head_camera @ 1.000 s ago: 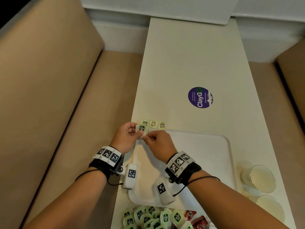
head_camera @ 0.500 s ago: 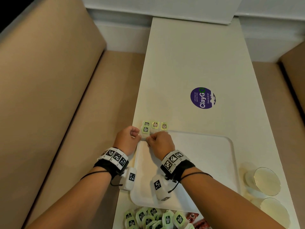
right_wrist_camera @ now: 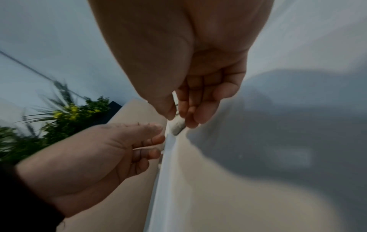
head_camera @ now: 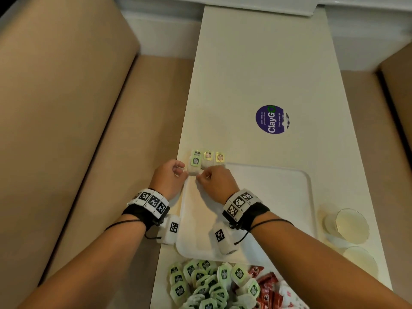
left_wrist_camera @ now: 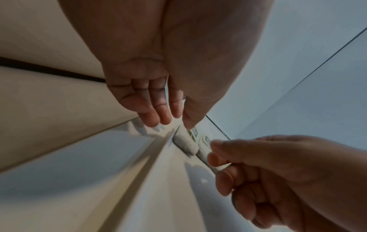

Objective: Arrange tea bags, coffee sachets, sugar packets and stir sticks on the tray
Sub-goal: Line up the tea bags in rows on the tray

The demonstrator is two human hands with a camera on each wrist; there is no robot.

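Tea bag (right_wrist_camera: 177,125) (blurred) in right-hand (right_wrist_camera: 198,87) grip

Tray (head_camera: 278,197): smooth white plastic, faint sheen. Table (head_camera: 256,63): matt cream laminate. Tea bags (head_camera: 196,162) at tray's 11 o'clock: soft paper. Sachets (head_camera: 267,288) at 6 o'clock: glossy red foil.

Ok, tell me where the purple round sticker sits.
In the head view the purple sticker lies flat on the white table, beyond the tray's far edge and to the right of the row of tea bags.
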